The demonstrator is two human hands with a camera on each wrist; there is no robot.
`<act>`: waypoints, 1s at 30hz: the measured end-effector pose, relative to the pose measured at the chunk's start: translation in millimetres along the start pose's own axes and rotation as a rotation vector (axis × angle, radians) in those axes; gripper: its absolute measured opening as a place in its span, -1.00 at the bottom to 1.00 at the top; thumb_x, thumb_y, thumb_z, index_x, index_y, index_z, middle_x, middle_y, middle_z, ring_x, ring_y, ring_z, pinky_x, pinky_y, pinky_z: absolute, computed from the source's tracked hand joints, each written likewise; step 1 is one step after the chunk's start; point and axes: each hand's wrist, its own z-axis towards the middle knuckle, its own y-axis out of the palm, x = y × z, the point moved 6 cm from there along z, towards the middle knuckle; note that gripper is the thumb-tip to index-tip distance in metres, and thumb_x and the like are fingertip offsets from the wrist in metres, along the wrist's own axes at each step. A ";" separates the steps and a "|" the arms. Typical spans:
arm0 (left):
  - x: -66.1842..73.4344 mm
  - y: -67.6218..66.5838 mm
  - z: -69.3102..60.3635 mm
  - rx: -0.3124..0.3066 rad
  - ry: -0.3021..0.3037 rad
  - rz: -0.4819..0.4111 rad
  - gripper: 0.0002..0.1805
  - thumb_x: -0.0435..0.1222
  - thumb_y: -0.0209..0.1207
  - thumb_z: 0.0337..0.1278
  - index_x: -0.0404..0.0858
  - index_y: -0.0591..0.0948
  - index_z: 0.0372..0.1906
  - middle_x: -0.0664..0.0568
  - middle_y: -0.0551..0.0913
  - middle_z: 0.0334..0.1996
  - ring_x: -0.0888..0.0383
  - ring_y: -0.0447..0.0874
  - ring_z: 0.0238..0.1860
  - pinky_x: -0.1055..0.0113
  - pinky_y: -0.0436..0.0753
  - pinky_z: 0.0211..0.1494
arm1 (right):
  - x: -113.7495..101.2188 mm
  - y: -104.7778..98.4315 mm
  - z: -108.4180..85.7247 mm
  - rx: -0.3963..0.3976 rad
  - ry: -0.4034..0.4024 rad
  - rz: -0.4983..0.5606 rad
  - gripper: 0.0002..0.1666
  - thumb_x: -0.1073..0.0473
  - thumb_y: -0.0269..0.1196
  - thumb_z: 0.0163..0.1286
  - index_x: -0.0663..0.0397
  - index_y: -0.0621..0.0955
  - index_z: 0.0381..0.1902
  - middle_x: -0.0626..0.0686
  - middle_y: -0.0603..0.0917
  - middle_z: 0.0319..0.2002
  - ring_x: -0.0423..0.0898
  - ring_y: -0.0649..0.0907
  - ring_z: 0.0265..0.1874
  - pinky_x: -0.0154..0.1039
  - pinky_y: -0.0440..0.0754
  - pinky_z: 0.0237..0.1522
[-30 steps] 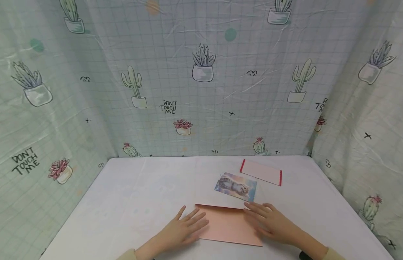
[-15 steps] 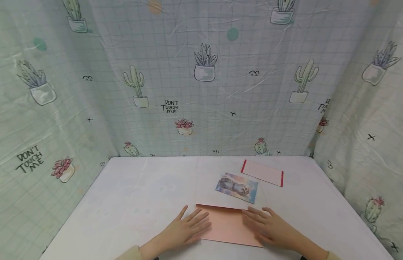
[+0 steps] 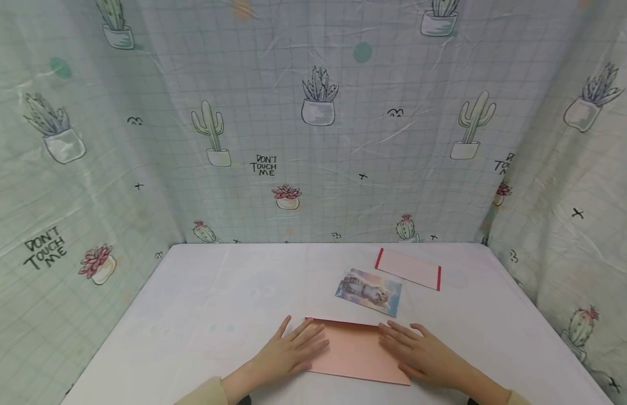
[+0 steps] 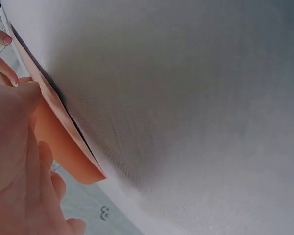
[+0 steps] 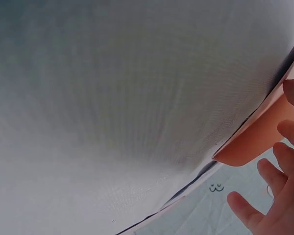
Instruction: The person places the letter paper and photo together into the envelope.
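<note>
A peach-orange envelope point(image 3: 351, 351) lies near the front of the white table, its flap lifted along the far edge. In the left wrist view the flap point(image 4: 71, 152) curves up with a rounded corner. My left hand point(image 3: 290, 351) spreads its straight fingers over the envelope's left end. Over the right end, my right hand point(image 3: 422, 351) lies with fingers extended and thumb toward the near edge. Neither hand pinches anything. Just behind the envelope is a picture card point(image 3: 369, 292) showing a kitten. Farther back lies a pale pink paper rectangle point(image 3: 408, 269) with red short edges.
The white tabletop point(image 3: 217, 304) stretches to both sides of the hands. A curtain point(image 3: 333, 146) printed with cacti hangs behind the table and along its left and right sides.
The right hand has drawn slightly nearer, off the kitten card's near corner. The left fingers have shifted a little farther over the envelope's left end. Card and pink paper stay put.
</note>
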 end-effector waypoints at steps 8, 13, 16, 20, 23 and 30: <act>1.1 -7.7 1.7 0.013 0.005 0.069 -0.50 0.10 -0.07 0.12 0.15 0.38 0.19 0.16 0.36 0.23 0.05 0.35 0.22 -0.05 0.31 0.10 | 1.0 2.8 -0.2 -0.056 0.001 0.009 -0.34 -0.16 0.10 0.23 -0.12 0.32 0.26 -0.02 0.26 0.32 -0.03 0.33 0.25 0.00 0.45 -0.05; 0.1 -4.9 0.6 -0.009 0.011 0.099 -0.50 0.15 -0.18 0.16 0.17 0.38 0.19 0.17 0.37 0.23 0.07 0.36 0.22 -0.04 0.31 0.09 | 2.2 3.2 -0.5 -0.032 -0.012 -0.011 -0.35 -0.16 0.10 0.22 -0.11 0.34 0.24 -0.01 0.27 0.32 -0.02 0.35 0.24 -0.01 0.45 -0.05; -1.5 -0.6 0.4 -0.012 0.019 0.109 -0.46 0.20 -0.23 0.14 0.16 0.37 0.19 0.16 0.37 0.23 0.06 0.34 0.23 -0.07 0.31 0.10 | 3.5 3.6 0.3 -0.036 -0.011 -0.004 -0.35 -0.17 0.09 0.23 -0.11 0.33 0.25 -0.01 0.26 0.33 -0.01 0.34 0.25 -0.01 0.45 -0.05; -4.8 1.2 2.7 0.007 0.029 0.109 -0.38 0.26 -0.15 0.02 0.13 0.39 0.19 0.12 0.37 0.23 0.03 0.34 0.23 -0.11 0.36 0.09 | 6.2 3.6 2.9 -0.054 0.012 0.027 -0.34 -0.18 0.08 0.23 -0.11 0.32 0.26 -0.01 0.24 0.33 0.01 0.33 0.25 0.02 0.46 -0.03; -7.3 2.0 5.7 -0.006 0.029 0.096 -0.31 0.29 -0.11 -0.06 0.10 0.38 0.20 0.10 0.36 0.24 0.02 0.33 0.24 -0.12 0.37 0.08 | 8.2 3.9 4.6 -0.069 0.038 0.056 -0.35 -0.18 0.06 0.25 -0.11 0.32 0.26 -0.02 0.24 0.33 0.03 0.33 0.25 0.05 0.44 -0.01; -12.7 5.8 11.9 -0.093 -0.008 0.052 -0.18 0.37 -0.12 -0.15 0.04 0.31 0.25 0.05 0.29 0.28 0.01 0.26 0.28 -0.13 0.35 0.12 | 13.2 8.4 7.0 -0.109 0.077 0.051 -0.35 -0.24 -0.02 0.27 -0.13 0.32 0.26 0.00 0.25 0.33 0.09 0.30 0.26 0.10 0.37 0.06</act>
